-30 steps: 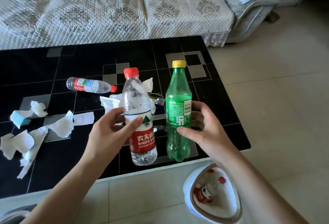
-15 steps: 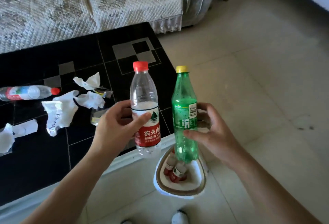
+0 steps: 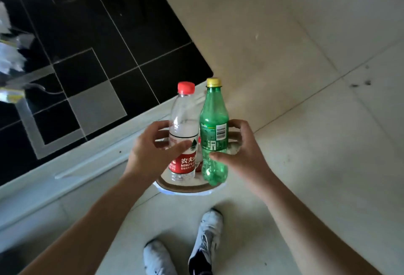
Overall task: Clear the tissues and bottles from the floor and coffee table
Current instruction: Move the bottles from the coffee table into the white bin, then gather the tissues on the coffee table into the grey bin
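Note:
My left hand (image 3: 153, 154) grips a clear water bottle (image 3: 183, 121) with a red cap and red label. My right hand (image 3: 244, 154) grips a green soda bottle (image 3: 213, 119) with a yellow cap. Both bottles are upright, side by side, directly above a white-lined bin (image 3: 190, 188) on the floor beside the coffee table (image 3: 91, 40). Another red-capped bottle shows faintly inside the bin, between the two held bottles. Crumpled white tissues (image 3: 9, 56) lie blurred at the table's far left edge.
The black tiled coffee table has a pale rim (image 3: 65, 165) running along my left. Beige floor tiles (image 3: 306, 77) spread to the right. My two white shoes (image 3: 185, 246) stand just below the bin.
Both hands carried the bottles off the table and rightward until they are over the bin. The view tilted down; the sofa and most of the tissues left the frame.

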